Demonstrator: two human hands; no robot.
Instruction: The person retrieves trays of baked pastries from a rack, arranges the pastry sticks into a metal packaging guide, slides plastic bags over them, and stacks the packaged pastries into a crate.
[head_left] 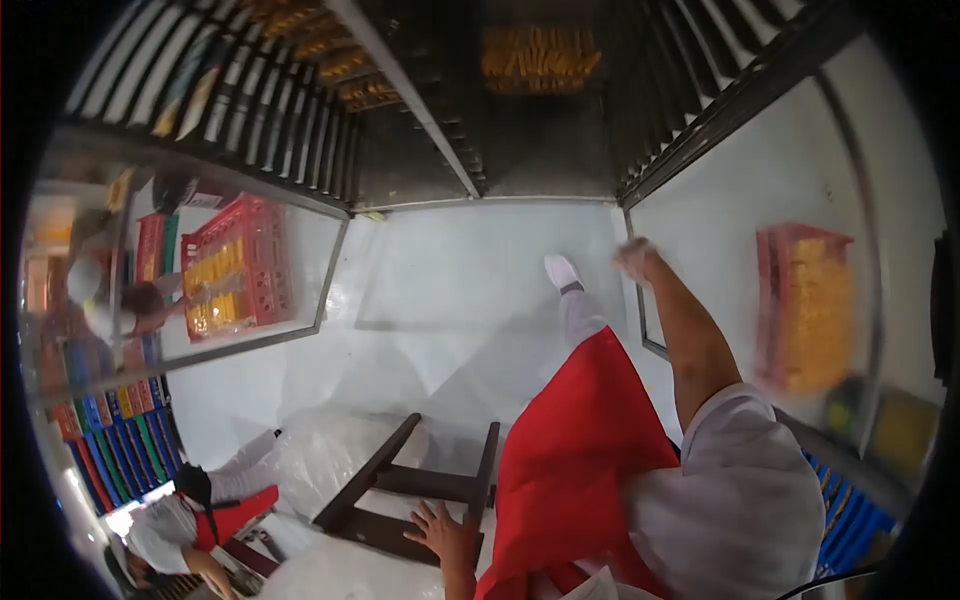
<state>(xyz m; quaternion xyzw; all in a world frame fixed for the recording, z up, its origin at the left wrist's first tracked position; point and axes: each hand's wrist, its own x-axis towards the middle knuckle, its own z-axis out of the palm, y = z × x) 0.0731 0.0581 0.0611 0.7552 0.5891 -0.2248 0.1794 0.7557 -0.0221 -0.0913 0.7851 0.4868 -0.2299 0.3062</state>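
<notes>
My left hand [443, 532] has its fingers spread and lies at a dark stool-like frame [425, 483]; whether it presses on the frame I cannot tell. My right arm stretches forward, with my right hand [636, 260] beside the frame edge of the right glass door [720, 250]. Motion smears its fingers, and no held object can be made out. Ahead stands a dark cabinet [410, 175] with slatted racks [270, 130] and rows of yellowish-brown pieces [540, 60] inside.
Red crates with yellow contents show through the left [265, 250] and right [775, 300] glass. Clear plastic bags [325, 450] lie beside the stool-like frame. A person in a red apron [235, 520] is at lower left; another person [100, 300] appears through the left glass.
</notes>
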